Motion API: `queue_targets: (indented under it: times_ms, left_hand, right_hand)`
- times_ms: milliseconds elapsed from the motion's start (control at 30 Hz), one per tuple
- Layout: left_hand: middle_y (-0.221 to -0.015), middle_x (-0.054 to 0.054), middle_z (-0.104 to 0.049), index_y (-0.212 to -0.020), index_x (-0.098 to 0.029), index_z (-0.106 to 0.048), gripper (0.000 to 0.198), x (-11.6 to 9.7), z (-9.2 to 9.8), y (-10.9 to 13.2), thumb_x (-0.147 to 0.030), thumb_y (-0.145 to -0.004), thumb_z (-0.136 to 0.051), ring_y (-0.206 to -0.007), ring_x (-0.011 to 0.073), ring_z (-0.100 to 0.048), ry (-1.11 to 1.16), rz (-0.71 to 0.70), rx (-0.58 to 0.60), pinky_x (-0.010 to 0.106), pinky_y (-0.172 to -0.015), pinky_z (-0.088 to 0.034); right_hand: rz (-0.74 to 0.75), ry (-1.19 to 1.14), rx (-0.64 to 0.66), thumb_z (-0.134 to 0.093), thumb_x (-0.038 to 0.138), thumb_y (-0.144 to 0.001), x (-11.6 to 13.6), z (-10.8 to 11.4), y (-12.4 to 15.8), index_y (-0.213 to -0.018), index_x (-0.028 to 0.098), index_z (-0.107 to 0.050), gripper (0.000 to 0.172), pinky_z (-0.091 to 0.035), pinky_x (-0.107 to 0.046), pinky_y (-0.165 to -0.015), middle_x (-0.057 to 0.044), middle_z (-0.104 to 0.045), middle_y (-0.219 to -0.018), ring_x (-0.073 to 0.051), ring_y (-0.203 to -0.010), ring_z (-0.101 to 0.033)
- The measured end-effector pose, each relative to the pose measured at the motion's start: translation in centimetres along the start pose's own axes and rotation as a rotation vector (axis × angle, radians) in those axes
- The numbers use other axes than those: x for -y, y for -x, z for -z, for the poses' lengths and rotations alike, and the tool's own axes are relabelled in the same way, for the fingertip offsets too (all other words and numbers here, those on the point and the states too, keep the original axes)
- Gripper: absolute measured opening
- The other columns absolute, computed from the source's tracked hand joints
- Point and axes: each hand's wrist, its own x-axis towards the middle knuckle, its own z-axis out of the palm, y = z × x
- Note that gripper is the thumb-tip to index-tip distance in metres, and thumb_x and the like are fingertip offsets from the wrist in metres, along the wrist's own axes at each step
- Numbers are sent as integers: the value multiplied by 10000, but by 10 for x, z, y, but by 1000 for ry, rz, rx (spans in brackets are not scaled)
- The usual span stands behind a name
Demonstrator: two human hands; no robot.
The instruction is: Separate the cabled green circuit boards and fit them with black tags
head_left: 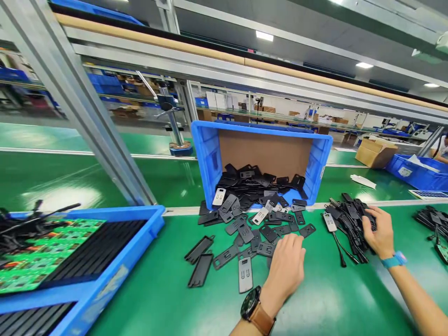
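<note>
My left hand (286, 267), with a brown-strapped watch on its wrist, rests palm down on the green table at the near edge of a scatter of flat dark grey plastic covers (245, 228); whether it grips one is hidden. The covers spill out of a blue crate (206, 154) tipped on its side, lined with brown cardboard. My right hand (378, 231), wearing a teal wristband, lies on a heap of black cabled parts (348, 217) to the right, fingers curled over them.
A blue tray (140, 242) with green circuit boards (45, 247) and black slotted inserts stands at the left. A slanted metal frame post (94, 121) rises behind it. A cardboard box (374, 151) and another blue bin (416, 172) sit far right, with more black parts (429, 219) beside.
</note>
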Motion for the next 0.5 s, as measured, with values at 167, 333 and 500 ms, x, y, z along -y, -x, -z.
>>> queue_targets:
  times_ms: [167, 333, 500]
  left_hand:
    - [-1156, 140, -590, -1213, -148, -533, 290, 11, 14, -4, -196, -947, -429, -1093, 298, -541, -205, 112, -38, 498, -940, -446]
    - [-1266, 190, -561, -1241, -131, -536, 332, 31, 23, -5, -205, -940, -417, -1240, 336, -488, -352, 278, -142, 553, -1042, -378]
    - [-1516, 325, -340, -1395, -24, -442, 580, 52, 5, 6, -342, -913, -490, -1439, 461, -250, -455, 552, -158, 666, -1129, -208]
  right_hand:
    - [-24, -290, 112, -542, 275, -932, 102, -48, -7, -1185, 204, -576, 264, -431, -568, -1024, -138, -596, -1243, -316, -1185, -541]
    - [81, -422, 429, -518, 324, -952, 156, -69, 30, -1292, 241, -532, 350, -418, -565, -1057, -123, -536, -1357, -330, -1279, -480]
    - [141, -443, 499, -521, 437, -943, 137, -73, 50, -1315, 228, -532, 426, -398, -550, -1094, -127, -536, -1369, -335, -1293, -481]
